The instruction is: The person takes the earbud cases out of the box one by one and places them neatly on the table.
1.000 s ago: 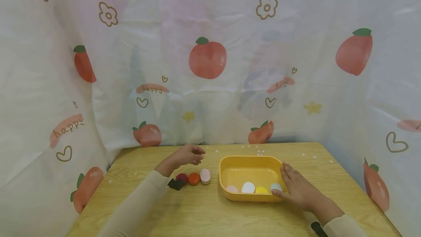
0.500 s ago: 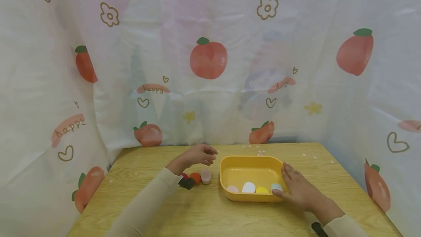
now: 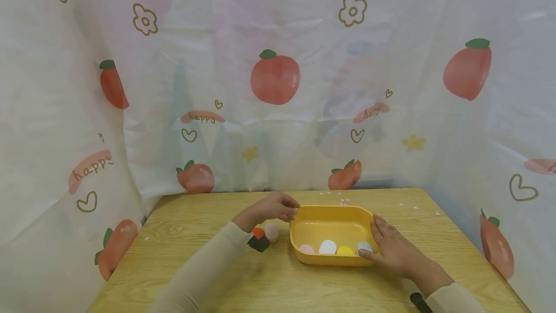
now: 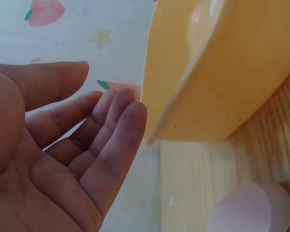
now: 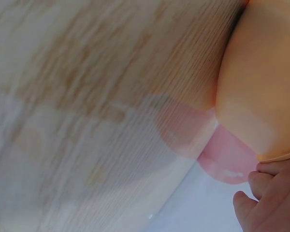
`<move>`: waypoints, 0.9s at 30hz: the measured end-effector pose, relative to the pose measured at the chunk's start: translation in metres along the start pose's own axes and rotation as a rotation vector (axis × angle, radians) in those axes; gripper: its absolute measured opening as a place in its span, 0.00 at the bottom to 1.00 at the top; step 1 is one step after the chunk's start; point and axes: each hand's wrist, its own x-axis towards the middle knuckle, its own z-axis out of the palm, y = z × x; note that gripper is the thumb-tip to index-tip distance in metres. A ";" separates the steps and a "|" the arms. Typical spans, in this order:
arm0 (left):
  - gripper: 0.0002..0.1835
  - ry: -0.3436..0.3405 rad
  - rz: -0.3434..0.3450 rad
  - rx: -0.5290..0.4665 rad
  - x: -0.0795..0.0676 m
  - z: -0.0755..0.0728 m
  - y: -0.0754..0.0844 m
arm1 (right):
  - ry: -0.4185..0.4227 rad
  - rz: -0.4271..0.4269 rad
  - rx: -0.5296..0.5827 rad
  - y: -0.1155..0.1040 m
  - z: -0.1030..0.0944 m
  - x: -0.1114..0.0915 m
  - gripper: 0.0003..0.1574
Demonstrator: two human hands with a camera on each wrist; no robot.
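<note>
A yellow plastic bin (image 3: 330, 211) stands on the table, its front wall hiding the lower parts of several rounded pieces inside: pink (image 3: 306, 249), white (image 3: 327, 247), yellow (image 3: 345, 250) and pale green (image 3: 364, 247). My left hand (image 3: 274, 207) is at the bin's left end; its fingers (image 4: 121, 140) are loosely bent around nothing, close to the rim. I cannot tell whether they touch it. My right hand (image 3: 397, 250) rests against the right end with straight fingers, thumb near the pale green piece. Below my left wrist, an orange piece (image 3: 258, 233) and a pale pink piece (image 3: 271, 232) sit on the table.
The wooden table (image 3: 330, 289) meets a printed cloth (image 3: 278, 149) at its back, with more cloth on both sides. Small white specks lie along the table's far side. A dark object (image 3: 259, 243) under my left wrist partly hides the orange piece.
My left hand has moved right, from above the loose pieces to the bin's left rim. Its wrist now covers the dark red piece. My right hand and the bin stay put.
</note>
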 end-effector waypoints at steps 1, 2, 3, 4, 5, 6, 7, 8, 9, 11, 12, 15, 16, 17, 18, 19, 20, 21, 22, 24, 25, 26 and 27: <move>0.18 -0.002 -0.003 -0.001 0.001 0.002 0.001 | -0.001 0.000 0.005 0.000 0.000 0.000 0.59; 0.17 -0.005 -0.005 0.000 0.002 0.004 0.001 | -0.004 -0.001 0.006 0.000 0.000 0.000 0.59; 0.17 -0.008 -0.008 0.001 0.003 0.005 0.001 | -0.005 -0.001 0.006 -0.001 0.000 0.000 0.59; 0.16 -0.010 -0.009 0.001 0.004 0.007 0.002 | -0.006 -0.001 0.005 -0.001 0.000 0.000 0.59; 0.16 -0.011 -0.009 0.002 0.005 0.008 0.002 | -0.005 -0.002 0.001 -0.001 0.000 0.000 0.59; 0.16 -0.013 -0.008 0.000 0.007 0.010 0.002 | -0.005 -0.002 0.000 -0.001 0.000 0.000 0.59; 0.16 -0.017 -0.007 0.003 0.008 0.011 0.003 | -0.004 -0.002 -0.003 -0.001 0.001 0.000 0.59; 0.16 -0.021 -0.005 0.004 0.009 0.012 0.003 | -0.003 -0.002 -0.009 -0.001 0.001 0.000 0.59; 0.16 -0.027 -0.004 0.007 0.010 0.013 0.004 | -0.001 -0.003 -0.011 -0.001 0.001 0.000 0.59; 0.17 -0.039 -0.002 0.011 0.012 0.016 0.006 | 0.003 -0.002 -0.015 -0.002 0.000 0.000 0.59; 0.17 -0.049 -0.005 0.013 0.013 0.017 0.007 | 0.004 -0.002 -0.016 -0.003 0.000 0.000 0.59; 0.18 -0.085 -0.016 0.023 0.017 0.022 0.011 | 0.007 0.001 -0.021 -0.003 -0.001 -0.001 0.59; 0.18 -0.100 -0.022 0.029 0.018 0.024 0.012 | 0.007 0.002 -0.021 -0.003 -0.001 -0.001 0.59; 0.19 -0.116 -0.030 0.039 0.019 0.026 0.013 | 0.008 0.002 -0.021 -0.003 -0.001 -0.002 0.59; 0.20 -0.132 -0.038 0.051 0.019 0.028 0.015 | 0.007 0.002 -0.019 -0.003 -0.001 -0.002 0.59; 0.21 -0.145 -0.044 0.063 0.019 0.030 0.016 | 0.007 0.003 -0.017 -0.003 -0.001 -0.002 0.59; 0.22 -0.157 -0.051 0.077 0.020 0.032 0.017 | 0.007 0.003 -0.015 -0.003 -0.001 -0.002 0.59; 0.22 -0.166 -0.060 0.089 0.020 0.034 0.017 | 0.008 0.002 -0.014 -0.003 -0.001 -0.002 0.59; 0.23 -0.174 -0.068 0.103 0.021 0.036 0.018 | 0.010 0.001 -0.013 -0.003 -0.001 -0.001 0.58; 0.24 -0.178 -0.087 0.123 0.021 0.040 0.020 | 0.012 0.000 -0.015 -0.003 -0.001 -0.001 0.58; 0.24 -0.181 -0.096 0.130 0.021 0.042 0.020 | 0.013 0.000 -0.017 -0.003 -0.001 -0.001 0.58; 0.25 -0.182 -0.106 0.138 0.022 0.044 0.020 | 0.014 -0.001 -0.018 -0.003 0.000 -0.001 0.58; 0.25 -0.183 -0.118 0.144 0.021 0.046 0.021 | 0.013 -0.001 -0.017 -0.003 0.000 -0.001 0.58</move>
